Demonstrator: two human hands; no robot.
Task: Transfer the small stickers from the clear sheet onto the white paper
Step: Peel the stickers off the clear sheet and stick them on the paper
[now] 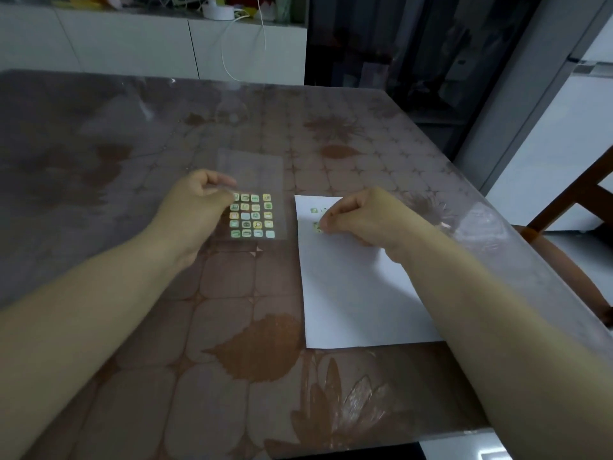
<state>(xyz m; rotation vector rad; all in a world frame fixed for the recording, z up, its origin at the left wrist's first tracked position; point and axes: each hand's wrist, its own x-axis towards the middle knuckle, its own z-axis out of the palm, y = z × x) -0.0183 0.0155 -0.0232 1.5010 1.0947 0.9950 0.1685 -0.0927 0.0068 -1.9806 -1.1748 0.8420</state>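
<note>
Head view: both hands are down on the table (232,293). The white paper (351,287) lies flat on the patterned cloth, so let's place everything from it.

Just left of the paper, with a narrow strip of cloth between them, lies the clear sheet (252,174). Its far half is bare. Its near half carries a grid of stickers (252,215), four across and five rows deep.

The left hand (199,200) is at the sheet's edge farthest from the paper. Its fingers are curled and the grip is pressed together on that edge, right beside the top row of the grid. The fingertips cover part of the first sticker there.

Now to the paper's far left corner. The right hand (361,217) sits over it, knuckles up and fingers tucked in, with the grip pinching a small sticker (317,227) right at the paper's surface. I can't tell whether that one is already stuck down flat.

Just beyond it, nearer the paper's far edge, a green sticker (313,210) lies on the paper. The faint marks beside it are too small to read. The right forearm crosses the paper's right side.

Past the table edge to the right of the paper stands a wooden chair (570,207). Far behind the paper there's a white cabinet (166,44) with a cable (262,38) hanging down its front.
</note>
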